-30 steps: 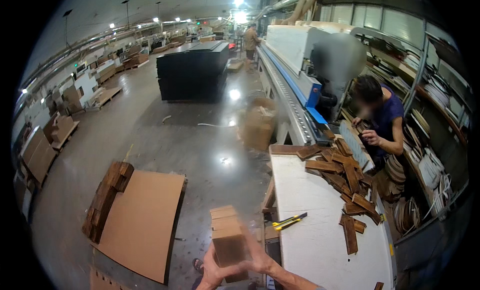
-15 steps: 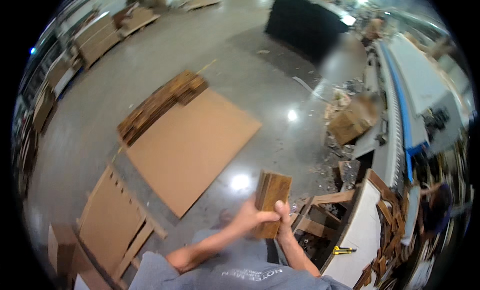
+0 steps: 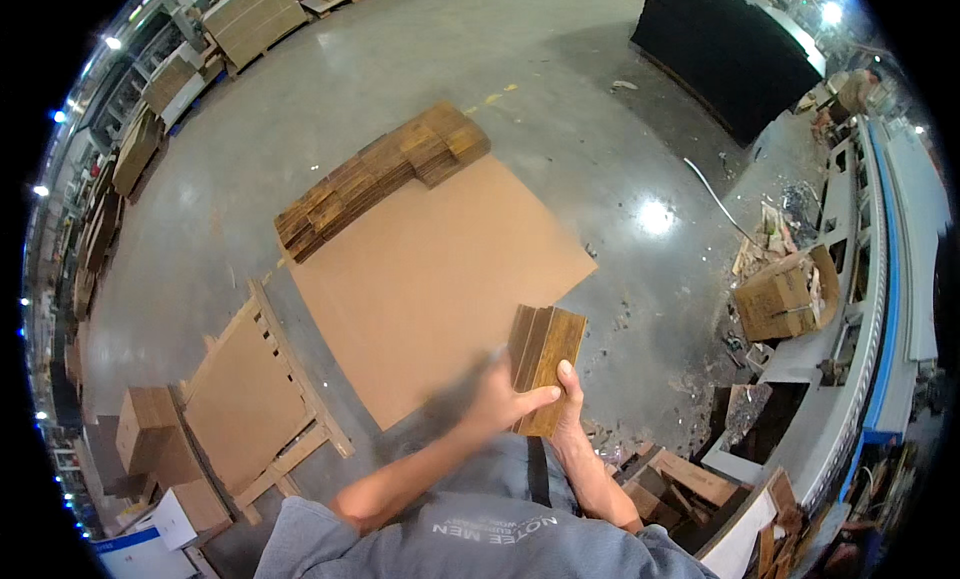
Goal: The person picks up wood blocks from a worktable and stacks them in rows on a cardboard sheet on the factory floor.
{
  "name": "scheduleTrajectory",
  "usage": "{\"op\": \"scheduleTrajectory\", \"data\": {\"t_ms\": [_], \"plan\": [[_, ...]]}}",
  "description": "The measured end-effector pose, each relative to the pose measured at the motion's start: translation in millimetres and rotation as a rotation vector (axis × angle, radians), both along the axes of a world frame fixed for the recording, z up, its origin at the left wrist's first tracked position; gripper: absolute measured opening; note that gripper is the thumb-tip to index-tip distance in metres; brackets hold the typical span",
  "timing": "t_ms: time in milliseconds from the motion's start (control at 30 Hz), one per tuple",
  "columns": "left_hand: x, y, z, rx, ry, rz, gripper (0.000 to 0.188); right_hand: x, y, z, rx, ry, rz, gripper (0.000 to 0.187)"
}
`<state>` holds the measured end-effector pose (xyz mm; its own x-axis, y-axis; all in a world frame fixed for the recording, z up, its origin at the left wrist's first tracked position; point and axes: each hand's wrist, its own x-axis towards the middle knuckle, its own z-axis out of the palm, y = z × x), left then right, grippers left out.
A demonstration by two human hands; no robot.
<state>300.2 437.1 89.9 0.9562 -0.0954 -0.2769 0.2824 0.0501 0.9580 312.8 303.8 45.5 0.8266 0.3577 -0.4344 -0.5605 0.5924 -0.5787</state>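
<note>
A stack of short brown wood-grain planks [image 3: 548,354] is held upright in front of my chest. My left hand [image 3: 500,394] grips its left side, thumb across the front face; the fingers are blurred. On the right edge, my right hand [image 3: 570,407] is closed round the stack with its thumb up along the front. Past my hands, a large flat sheet of brown cardboard [image 3: 430,279] lies on the floor. Along its far left edge sits a row of similar stacked wood-grain planks [image 3: 380,169], side by side.
At the lower left lies a wooden pallet with a board on it [image 3: 255,389], beside a cardboard box [image 3: 150,429]. A tall black stack [image 3: 725,54] stands far right. An open carton [image 3: 785,294] and scraps lie beside the long machine [image 3: 865,269]. Wood offcuts [image 3: 690,479] are at the lower right.
The view has swung left, and the cardboard sheet and plank row appear further right. The yellow cutter at the lower right has left the picture. Both hands keep hold of the plank stack.
</note>
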Motion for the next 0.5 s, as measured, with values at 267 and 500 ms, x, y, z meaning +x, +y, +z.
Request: {"op": "scheduleTrajectory", "data": {"t_ms": [267,500], "plan": [[141,18,6,0.308,0.142,0.153,0.111,177,35,3,0.175,0.155,-0.034,0.077],[194,57,-37,0.092,0.118,0.494,0.107,279,104,-53,0.127,0.280,0.024,0.071]]}}
